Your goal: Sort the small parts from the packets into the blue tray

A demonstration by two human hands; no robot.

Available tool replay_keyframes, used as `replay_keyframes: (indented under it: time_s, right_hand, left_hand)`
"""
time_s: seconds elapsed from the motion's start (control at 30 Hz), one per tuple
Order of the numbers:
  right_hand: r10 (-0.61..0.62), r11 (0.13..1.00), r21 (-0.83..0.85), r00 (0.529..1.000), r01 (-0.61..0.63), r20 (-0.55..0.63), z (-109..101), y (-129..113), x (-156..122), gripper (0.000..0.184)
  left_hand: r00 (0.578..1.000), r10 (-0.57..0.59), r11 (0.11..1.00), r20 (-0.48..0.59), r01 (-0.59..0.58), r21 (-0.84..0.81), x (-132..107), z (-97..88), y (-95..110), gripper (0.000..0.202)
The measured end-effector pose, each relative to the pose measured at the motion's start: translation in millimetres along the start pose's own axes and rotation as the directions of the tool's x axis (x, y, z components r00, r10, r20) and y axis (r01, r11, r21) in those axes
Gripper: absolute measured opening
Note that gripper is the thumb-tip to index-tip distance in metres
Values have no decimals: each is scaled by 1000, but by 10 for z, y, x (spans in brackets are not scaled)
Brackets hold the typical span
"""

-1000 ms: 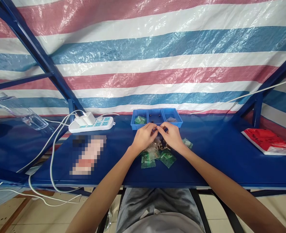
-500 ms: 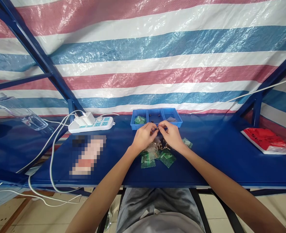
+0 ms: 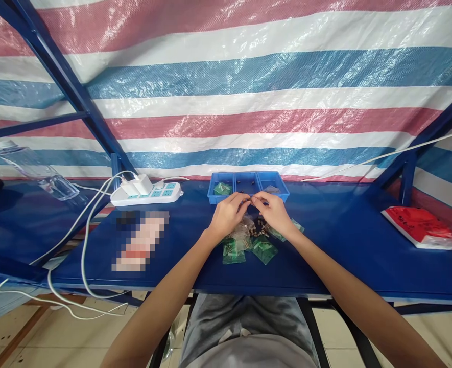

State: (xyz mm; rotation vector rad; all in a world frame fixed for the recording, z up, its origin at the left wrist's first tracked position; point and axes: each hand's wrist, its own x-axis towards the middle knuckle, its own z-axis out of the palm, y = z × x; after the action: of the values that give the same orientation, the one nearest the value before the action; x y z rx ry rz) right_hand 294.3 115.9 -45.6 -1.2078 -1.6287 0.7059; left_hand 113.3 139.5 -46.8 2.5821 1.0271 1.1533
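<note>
My left hand and my right hand meet fingertip to fingertip over the blue table, just in front of a blue three-compartment tray. Both hands pinch a tiny dark part between them, too small to name. Below the hands lie several small clear and green bags holding little parts. The tray holds a green bag in its left compartment, dark bits in the middle one and something pale in the right one.
A white power strip with plugs and white cables sits to the left, and a clear water bottle lies further left. A red-and-white packet rests at the right. A striped tarp hangs behind, with blue frame posts at both sides.
The hands stay together at the same spot, with the fingers shifting slightly around the tiny part. The view has tilted a little.
</note>
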Motion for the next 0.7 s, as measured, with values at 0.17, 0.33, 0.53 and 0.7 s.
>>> replay_keyframes:
  time_s: [0.17,0.33,0.53,0.7]
  right_hand:
    - [130,963,221,984,-154,119,1,-6,-5,30]
    - [200,902,357,968,-243,154,-7,-14,-14,31]
    - [192,896,374,969,-238,158,-24,-19,-9,28]
    - [38,988,147,997,-47,65,-3,-9,-6,24]
  left_hand:
    - [998,43,999,-49,-44,-12,0,0,5,25]
    - [997,43,997,-59,-46,-54,7,4,10,23]
    - [998,31,997,-61,-35,-70,2,19,-20,20]
    - [997,30,996,-77,-36,-79,19,13,-15,24]
